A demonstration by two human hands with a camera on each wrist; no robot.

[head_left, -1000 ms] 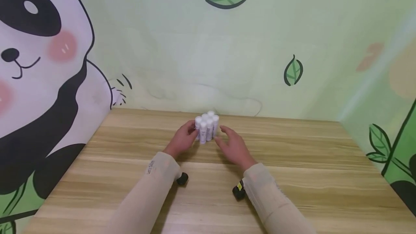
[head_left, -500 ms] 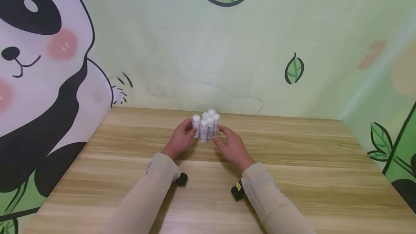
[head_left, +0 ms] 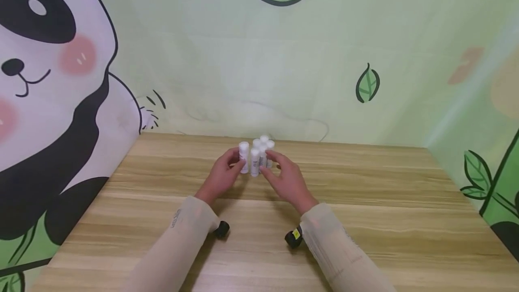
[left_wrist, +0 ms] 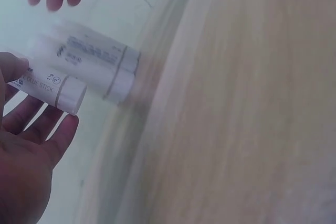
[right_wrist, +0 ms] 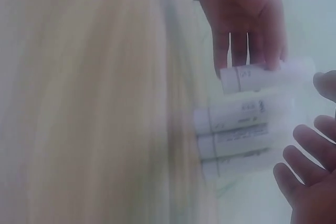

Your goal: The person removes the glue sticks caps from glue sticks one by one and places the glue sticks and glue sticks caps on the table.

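Pinched between the thumb and fingers of my left hand [head_left: 220, 174] is a white glue stick [head_left: 243, 157]; "GLUE STICK" is readable on it in the left wrist view. It stands roughly upright, just left of a tight group of several more white glue sticks [head_left: 255, 162], a small gap apart. My right hand [head_left: 287, 180] is at the group's right side, thumb and fingers spread; in the right wrist view its fingers [right_wrist: 302, 163] are relaxed and seem to hold nothing. The rearmost sticks are partly hidden.
The wood-grain table [head_left: 259, 247] runs back to a pale green wall [head_left: 202, 80] close behind the glue sticks. A panda picture [head_left: 93, 57] covers the left side, with leaves painted elsewhere. Black wrist cameras [head_left: 293, 238] hang below the sleeves.
My left hand has drawn one glue stick leftward out of the group. My right hand has moved slightly left, closer to the remaining sticks.
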